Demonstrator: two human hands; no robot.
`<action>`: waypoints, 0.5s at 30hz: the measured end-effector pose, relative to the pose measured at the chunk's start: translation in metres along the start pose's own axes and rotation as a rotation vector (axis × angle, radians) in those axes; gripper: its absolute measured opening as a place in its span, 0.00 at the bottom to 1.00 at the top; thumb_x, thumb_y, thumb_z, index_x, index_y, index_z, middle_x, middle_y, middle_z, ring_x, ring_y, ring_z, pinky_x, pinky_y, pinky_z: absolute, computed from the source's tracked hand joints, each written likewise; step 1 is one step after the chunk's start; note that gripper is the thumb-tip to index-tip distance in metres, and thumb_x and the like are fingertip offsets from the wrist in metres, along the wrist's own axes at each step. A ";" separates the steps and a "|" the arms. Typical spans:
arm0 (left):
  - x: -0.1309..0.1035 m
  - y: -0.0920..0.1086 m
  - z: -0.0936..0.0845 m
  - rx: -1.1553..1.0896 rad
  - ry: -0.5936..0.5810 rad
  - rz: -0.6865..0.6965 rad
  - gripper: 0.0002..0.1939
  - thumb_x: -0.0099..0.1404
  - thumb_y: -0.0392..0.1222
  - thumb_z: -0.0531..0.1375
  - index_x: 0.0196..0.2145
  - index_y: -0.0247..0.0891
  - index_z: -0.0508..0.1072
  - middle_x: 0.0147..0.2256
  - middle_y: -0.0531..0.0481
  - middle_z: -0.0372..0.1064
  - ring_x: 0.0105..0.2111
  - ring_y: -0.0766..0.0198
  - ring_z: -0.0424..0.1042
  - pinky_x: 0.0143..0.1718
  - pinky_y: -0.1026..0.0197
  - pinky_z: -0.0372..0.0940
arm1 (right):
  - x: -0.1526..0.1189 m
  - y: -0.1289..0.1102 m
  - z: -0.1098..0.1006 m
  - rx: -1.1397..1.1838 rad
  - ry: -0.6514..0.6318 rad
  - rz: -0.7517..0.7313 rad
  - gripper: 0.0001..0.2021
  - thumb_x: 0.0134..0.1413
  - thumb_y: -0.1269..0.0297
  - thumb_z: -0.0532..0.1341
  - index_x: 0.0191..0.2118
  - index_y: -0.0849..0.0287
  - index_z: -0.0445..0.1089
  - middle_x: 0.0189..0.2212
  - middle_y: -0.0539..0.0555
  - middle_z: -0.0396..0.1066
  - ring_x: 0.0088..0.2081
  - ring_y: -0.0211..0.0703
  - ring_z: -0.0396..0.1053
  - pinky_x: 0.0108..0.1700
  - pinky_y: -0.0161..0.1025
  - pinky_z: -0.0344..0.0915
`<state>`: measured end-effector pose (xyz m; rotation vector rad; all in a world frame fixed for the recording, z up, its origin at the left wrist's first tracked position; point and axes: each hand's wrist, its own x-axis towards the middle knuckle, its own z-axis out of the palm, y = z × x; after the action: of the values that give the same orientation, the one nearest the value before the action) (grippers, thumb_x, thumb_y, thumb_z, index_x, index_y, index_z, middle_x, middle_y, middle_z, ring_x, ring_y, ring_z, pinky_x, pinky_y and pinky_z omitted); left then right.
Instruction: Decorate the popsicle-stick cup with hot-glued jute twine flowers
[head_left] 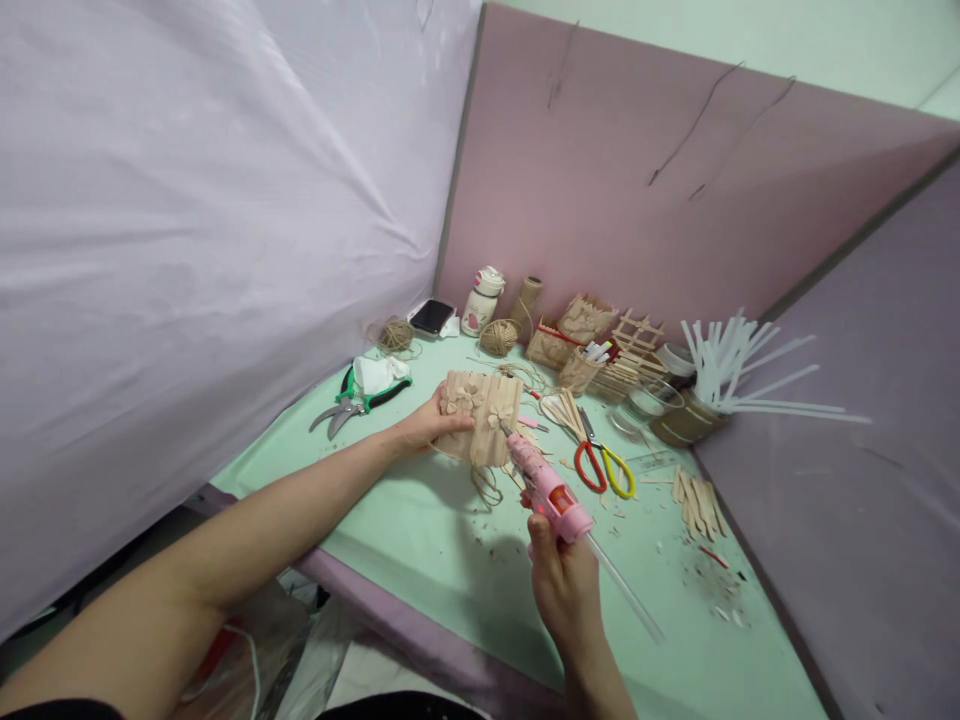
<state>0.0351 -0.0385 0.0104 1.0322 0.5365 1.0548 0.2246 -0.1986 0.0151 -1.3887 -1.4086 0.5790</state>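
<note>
- Far left on our mint-green table (420,540): grey-bladed pruning shears with green and black handles (352,402), a white crumpled cloth (379,372) lying over them.
- Behind those, a ball of brown jute twine (396,334) and a black phone (431,316) near the wall.
- Our left hand (427,425) grasps the left edge of a flat panel of pale wooden craft sticks (484,415), thumb on its face, holding it tilted up off the table.
- Small wooden flower shapes sit on the panel's face.
- Our right hand (559,575) is clenched around the grip of a pink hot-glue gun (547,488); its nozzle touches the panel's lower right part.
- A clear glue stick pokes out of the gun's rear, toward us.
- Just right of the gun: scissors with red and yellow handles (604,465).
- Farther right, loose craft sticks (697,500), then a brown cup of white glue sticks (731,375).
</note>
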 end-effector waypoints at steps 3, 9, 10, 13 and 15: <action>0.001 -0.001 -0.001 -0.008 0.009 -0.004 0.44 0.39 0.42 0.77 0.53 0.39 0.64 0.51 0.37 0.73 0.55 0.41 0.70 0.57 0.41 0.63 | 0.001 0.001 0.001 -0.004 -0.005 -0.020 0.19 0.61 0.46 0.55 0.40 0.59 0.69 0.34 0.55 0.69 0.34 0.45 0.67 0.39 0.42 0.64; 0.001 -0.003 -0.002 -0.004 0.002 -0.005 0.44 0.40 0.42 0.76 0.52 0.40 0.63 0.52 0.38 0.72 0.56 0.42 0.69 0.57 0.42 0.63 | 0.002 0.003 0.002 -0.009 -0.011 -0.028 0.19 0.61 0.46 0.55 0.40 0.59 0.69 0.36 0.56 0.70 0.36 0.46 0.67 0.38 0.41 0.64; 0.001 -0.004 -0.002 -0.003 0.006 -0.010 0.44 0.40 0.41 0.77 0.52 0.40 0.62 0.53 0.38 0.71 0.56 0.42 0.68 0.57 0.42 0.63 | 0.002 0.003 0.002 -0.009 -0.009 -0.029 0.19 0.61 0.46 0.55 0.40 0.59 0.69 0.36 0.56 0.70 0.36 0.46 0.67 0.39 0.41 0.64; 0.002 -0.005 -0.004 0.004 0.026 -0.019 0.46 0.39 0.41 0.77 0.53 0.39 0.61 0.54 0.37 0.70 0.57 0.41 0.68 0.57 0.42 0.63 | 0.002 0.003 0.003 -0.009 -0.001 -0.031 0.19 0.61 0.46 0.55 0.39 0.59 0.69 0.35 0.56 0.70 0.36 0.46 0.68 0.39 0.41 0.64; 0.002 -0.005 -0.004 0.003 0.024 -0.017 0.46 0.38 0.42 0.77 0.53 0.40 0.61 0.54 0.37 0.70 0.57 0.41 0.68 0.57 0.42 0.63 | 0.002 0.003 0.003 -0.008 0.006 -0.031 0.18 0.61 0.47 0.55 0.39 0.59 0.69 0.35 0.56 0.71 0.36 0.46 0.68 0.39 0.42 0.64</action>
<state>0.0352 -0.0356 0.0046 1.0173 0.5656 1.0530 0.2239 -0.1949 0.0120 -1.3717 -1.4271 0.5487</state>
